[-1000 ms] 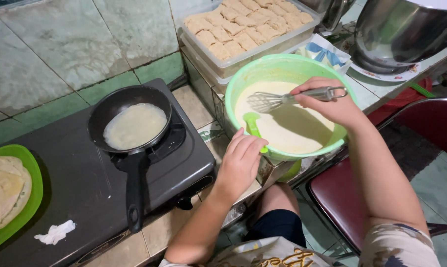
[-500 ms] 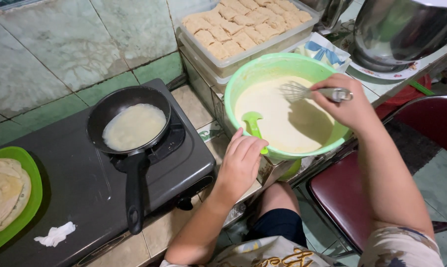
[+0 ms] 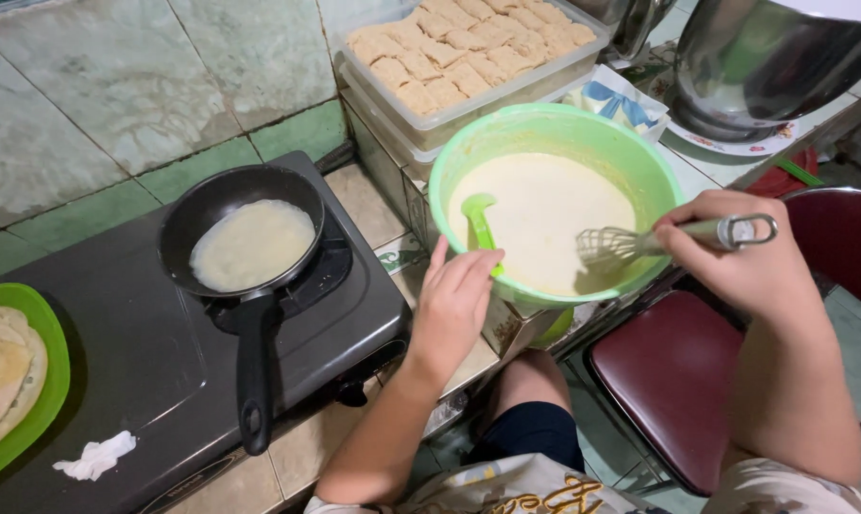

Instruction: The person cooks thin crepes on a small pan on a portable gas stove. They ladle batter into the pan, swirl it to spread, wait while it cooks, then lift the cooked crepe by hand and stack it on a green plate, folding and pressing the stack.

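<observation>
Right hand (image 3: 749,271) fingers clamped on whisk (image 3: 630,243) in one green bowl (image 3: 506,143) of batter (image 3: 544,214); left hand (image 3: 454,305) fingers together on rim; one pan (image 3: 245,233), crepe (image 3: 252,245) inside.

Tiled counter (image 3: 368,205) carries black stove (image 3: 145,352), green bowl (image 3: 640,162), stacked plastic trays (image 3: 449,119).

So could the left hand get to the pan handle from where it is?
Probably yes. The left hand rests on the near rim of the green bowl, and the pan handle juts toward the person beside it, with nothing lying between them.
</observation>
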